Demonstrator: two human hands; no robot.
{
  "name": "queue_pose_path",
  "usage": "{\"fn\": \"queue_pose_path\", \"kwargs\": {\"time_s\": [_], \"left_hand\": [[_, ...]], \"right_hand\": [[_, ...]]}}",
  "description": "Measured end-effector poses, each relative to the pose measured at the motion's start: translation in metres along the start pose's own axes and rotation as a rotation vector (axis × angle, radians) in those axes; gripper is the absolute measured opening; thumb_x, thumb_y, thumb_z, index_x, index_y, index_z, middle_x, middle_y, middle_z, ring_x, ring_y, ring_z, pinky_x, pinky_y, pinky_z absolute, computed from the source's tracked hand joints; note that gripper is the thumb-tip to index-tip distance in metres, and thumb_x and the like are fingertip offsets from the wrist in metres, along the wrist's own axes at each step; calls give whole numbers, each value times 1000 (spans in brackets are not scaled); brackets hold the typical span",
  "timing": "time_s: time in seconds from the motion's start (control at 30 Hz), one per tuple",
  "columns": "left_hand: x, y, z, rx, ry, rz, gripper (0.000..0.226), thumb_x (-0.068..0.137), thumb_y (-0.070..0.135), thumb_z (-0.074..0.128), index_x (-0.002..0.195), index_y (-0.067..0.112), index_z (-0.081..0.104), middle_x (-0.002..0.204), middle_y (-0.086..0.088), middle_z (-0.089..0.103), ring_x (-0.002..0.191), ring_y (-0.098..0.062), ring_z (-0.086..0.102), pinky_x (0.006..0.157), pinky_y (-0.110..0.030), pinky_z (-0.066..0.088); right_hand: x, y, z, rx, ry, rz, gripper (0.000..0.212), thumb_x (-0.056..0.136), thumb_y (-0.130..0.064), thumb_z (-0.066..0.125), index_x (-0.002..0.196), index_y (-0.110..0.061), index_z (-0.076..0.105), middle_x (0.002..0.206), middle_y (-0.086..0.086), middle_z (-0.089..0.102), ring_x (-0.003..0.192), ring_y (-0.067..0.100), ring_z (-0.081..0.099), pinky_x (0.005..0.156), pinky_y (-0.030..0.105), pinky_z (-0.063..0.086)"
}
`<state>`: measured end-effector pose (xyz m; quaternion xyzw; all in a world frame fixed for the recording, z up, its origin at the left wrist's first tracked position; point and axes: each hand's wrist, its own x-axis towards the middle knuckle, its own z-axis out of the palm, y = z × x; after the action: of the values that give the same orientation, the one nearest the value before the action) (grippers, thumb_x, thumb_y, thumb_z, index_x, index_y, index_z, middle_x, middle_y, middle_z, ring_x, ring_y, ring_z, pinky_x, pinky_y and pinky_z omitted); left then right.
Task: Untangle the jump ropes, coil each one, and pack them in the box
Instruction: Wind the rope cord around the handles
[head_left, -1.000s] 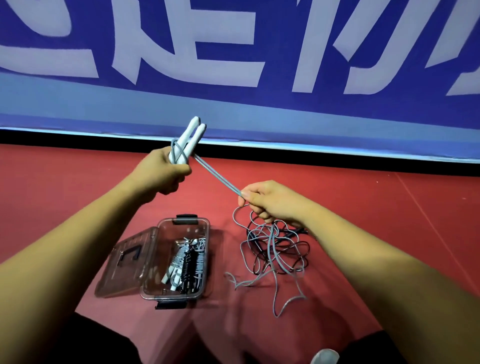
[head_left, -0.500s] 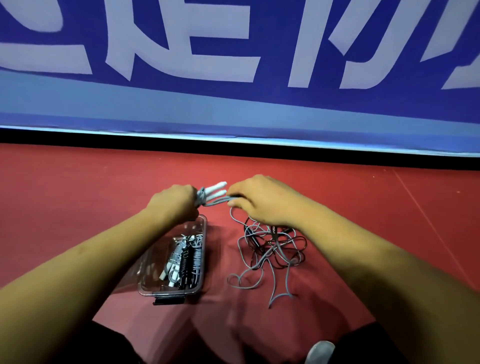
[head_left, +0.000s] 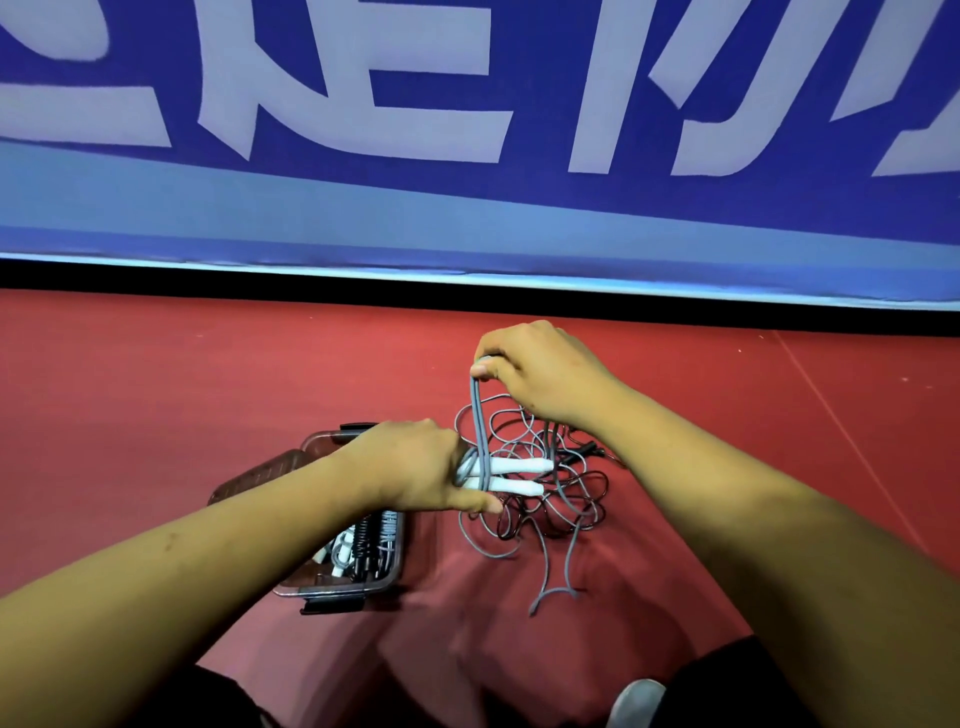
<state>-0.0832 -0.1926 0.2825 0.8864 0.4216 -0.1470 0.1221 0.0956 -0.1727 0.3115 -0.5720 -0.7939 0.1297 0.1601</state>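
Shifted since half a second ago: right hand (head_left: 540, 374) lifted apart from left hand (head_left: 415, 467), stretching a grey rope (head_left: 477, 415) between them.
Left hand: fingers curled round two white handles (head_left: 511, 473).
Right hand: fingers pinching the grey rope's bend.
Tangle (head_left: 545, 506): grey and dark ropes on red floor (head_left: 156, 389), under the handles, just right of clear box (head_left: 337, 590).
Box: coiled ropes inside, partly hidden by the left forearm.
Blue banner (head_left: 467, 208): behind.

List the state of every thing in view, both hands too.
Left hand, holds the two white handles.
Right hand, pinches a grey cord loop, held up.
Box, open, lid lying beside it.
Packed ropes, coiled inside the box.
Tangled pile, loose on the floor.
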Motion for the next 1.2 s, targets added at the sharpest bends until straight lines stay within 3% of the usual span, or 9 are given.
{"fn": "queue_pose_path", "kwargs": {"time_s": [0.13,0.2,0.33,0.43,0.53,0.63,0.77,0.93,1.2], "left_hand": [[-2,-2,-3,-83,105,90,51,80,59,61,58,18,41,50,-2,42,50,-19,39,52,-29,32],[-6,-1,-8,-136,150,136,47,78,51,64,58,17,39,49,-3,39,47,-18,33,45,-26,27],[-14,-6,-12,-384,179,201,37,74,43,64,60,16,43,49,2,36,48,-14,27,44,-27,26],[-16,-8,-15,-620,234,176,28,82,22,72,66,16,49,53,7,39,48,-8,28,47,-26,26],[-12,-14,-23,-861,362,115,23,83,25,73,90,22,51,59,9,50,48,-8,37,48,-25,33],[-7,-32,-29,-1139,416,12,43,82,24,70,116,31,44,54,2,48,43,-17,35,43,-24,31],[-4,-51,-36,-1083,440,38,23,96,6,59,113,21,54,54,4,39,42,-15,33,40,-19,26],[7,-88,-38,-1065,542,-224,24,94,11,60,88,22,39,58,-13,46,37,-15,32,36,-21,27],[17,-136,-16,-338,394,-444,36,82,24,72,99,12,43,92,-21,66,62,-32,54,55,-36,41]], "right_hand": [[7,2,3,124,22,-2,16,93,-32,57,90,-24,71,91,-4,73,90,21,66,81,37,52],[9,5,2,227,11,-9,14,93,-24,61,89,-17,72,83,-3,72,75,5,63,74,25,49],[5,15,6,543,-84,44,12,89,-12,68,86,-2,61,48,-11,42,43,4,29,48,21,27],[2,24,12,651,-147,100,8,88,4,63,86,-4,61,51,-16,54,46,-2,40,47,14,33],[-1,23,25,793,-175,219,22,87,0,58,75,-18,63,55,-5,49,47,9,37,46,21,29],[-2,15,36,842,-168,348,15,98,-20,56,84,-21,61,55,-1,43,44,11,31,44,21,24],[-3,2,48,782,-113,350,8,100,-18,51,94,-15,55,59,1,45,44,12,33,40,18,26],[-9,1,53,612,-153,355,18,98,-23,55,82,-18,49,58,-2,51,46,13,45,51,26,37],[-23,-33,15,384,-218,126,16,96,-22,57,82,-19,64,55,-9,42,43,2,37,47,18,28]]}}
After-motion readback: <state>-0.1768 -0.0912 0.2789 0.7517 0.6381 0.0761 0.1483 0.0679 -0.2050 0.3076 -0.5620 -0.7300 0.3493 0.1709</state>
